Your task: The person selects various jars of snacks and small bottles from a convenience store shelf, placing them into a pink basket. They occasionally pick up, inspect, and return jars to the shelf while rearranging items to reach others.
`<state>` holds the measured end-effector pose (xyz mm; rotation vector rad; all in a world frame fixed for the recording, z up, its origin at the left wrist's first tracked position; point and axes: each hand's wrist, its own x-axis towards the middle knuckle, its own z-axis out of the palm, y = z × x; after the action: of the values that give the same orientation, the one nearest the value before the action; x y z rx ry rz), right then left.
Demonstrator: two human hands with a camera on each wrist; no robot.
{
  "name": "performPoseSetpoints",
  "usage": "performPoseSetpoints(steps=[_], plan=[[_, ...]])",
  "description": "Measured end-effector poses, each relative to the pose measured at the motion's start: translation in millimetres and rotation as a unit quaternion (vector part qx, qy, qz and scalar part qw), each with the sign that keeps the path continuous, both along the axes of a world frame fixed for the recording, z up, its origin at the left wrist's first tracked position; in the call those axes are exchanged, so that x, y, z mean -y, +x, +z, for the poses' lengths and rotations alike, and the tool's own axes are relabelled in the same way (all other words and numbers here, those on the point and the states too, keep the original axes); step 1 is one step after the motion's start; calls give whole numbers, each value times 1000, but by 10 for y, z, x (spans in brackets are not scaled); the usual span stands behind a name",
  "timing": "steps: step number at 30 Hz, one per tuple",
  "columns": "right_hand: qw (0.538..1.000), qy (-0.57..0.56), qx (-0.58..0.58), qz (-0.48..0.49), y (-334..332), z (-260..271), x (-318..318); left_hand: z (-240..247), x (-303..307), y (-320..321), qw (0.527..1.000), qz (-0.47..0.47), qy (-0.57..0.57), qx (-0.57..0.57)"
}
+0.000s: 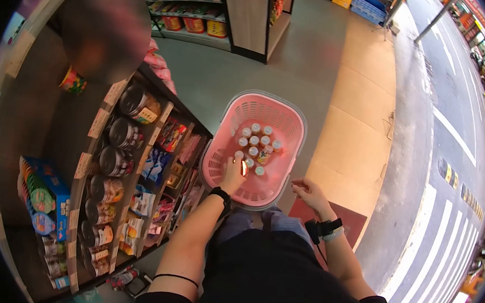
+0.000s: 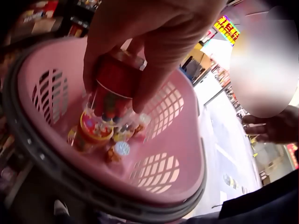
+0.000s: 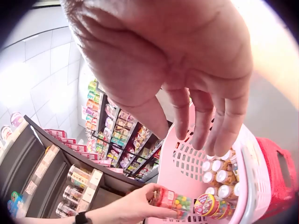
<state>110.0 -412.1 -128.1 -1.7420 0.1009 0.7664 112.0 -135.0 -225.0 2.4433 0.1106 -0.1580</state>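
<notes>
My left hand (image 1: pixel 232 176) has a grip on a red-lidded candy jar (image 2: pixel 113 88), held over the near left part of the pink basket (image 1: pixel 279 165). My right hand (image 1: pixel 311 194) isn't holding anything, fingers loose, just right of the basket. Close by the jar, inside the basket, there's a candy tub (image 2: pixel 96 128) and a bunch of white-lidded bottles (image 1: pixel 254 140). Can't tell what the basket's sitting on. Left of it: a shop shelf (image 1: pixel 91 138) loaded with jars and snack bags. Past its far end, grey-green floor (image 1: pixel 315 48) and a snack rack (image 1: pixel 193 26). Right of it, a tan strip (image 1: pixel 354 144), then the street (image 1: pixel 423 132).
</notes>
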Motion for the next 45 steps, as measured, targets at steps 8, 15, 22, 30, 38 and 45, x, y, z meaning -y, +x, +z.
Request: performPoseSetpoints(steps=[8, 15, 22, 30, 38, 45], plan=[[999, -25, -15, -30, -181, -92, 154, -71, 88, 3, 993, 2, 99, -69], [999, 50, -15, 11, 88, -436, -152, 918, -45, 220, 990, -21, -39, 134], [998, -8, 42, 48, 641, -952, -961, 3732, -884, 158, 881, 188, 58, 431], [952, -141, 181, 205, 710, -1162, -1559, 4362, -2656, 749, 907, 291, 293, 82], [921, -98, 271, 262, 605, -1778, -1720, 4145, -2818, 1112, 980, 197, 4, 26], [952, -128, 229, 155, 600, -1141, -1477, 3961, -3061, 1166, 972, 178, 106, 110]])
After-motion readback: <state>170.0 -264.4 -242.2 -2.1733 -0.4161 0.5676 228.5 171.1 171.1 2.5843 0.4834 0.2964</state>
